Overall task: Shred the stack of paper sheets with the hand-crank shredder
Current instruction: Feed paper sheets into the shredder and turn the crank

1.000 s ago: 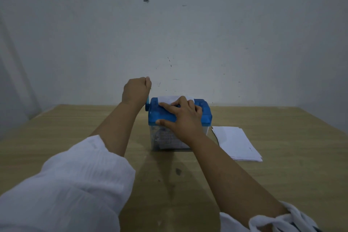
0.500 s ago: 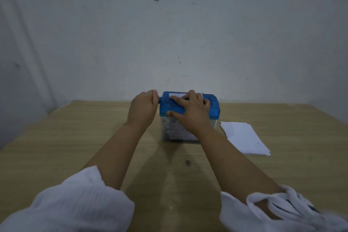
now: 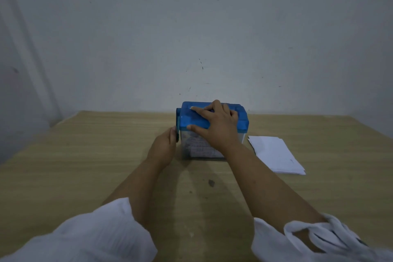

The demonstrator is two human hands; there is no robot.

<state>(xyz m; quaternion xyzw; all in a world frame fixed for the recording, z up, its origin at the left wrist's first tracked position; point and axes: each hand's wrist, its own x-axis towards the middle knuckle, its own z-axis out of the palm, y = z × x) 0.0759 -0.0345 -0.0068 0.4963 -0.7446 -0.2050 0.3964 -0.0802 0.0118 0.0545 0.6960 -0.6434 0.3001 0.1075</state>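
My L hand (image 3: 164, 147) grips the crank handle (image 3: 177, 134), low beside the shredder (image 3: 198, 149); R hand (image 3: 217, 127) lies flat on its blue lid (image 3: 191, 118). To the R, paper stack (image 3: 276, 154).

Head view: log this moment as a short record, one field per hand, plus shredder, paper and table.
left hand: grips the crank handle low at the shredder's left side
right hand: lies on the blue lid, fingers spread
shredder: blue lid on a clear bin, shreds inside, upright
paper stack: white sheets flat on the table, right of the shredder, apart from it
table: light wood, against a grey wall
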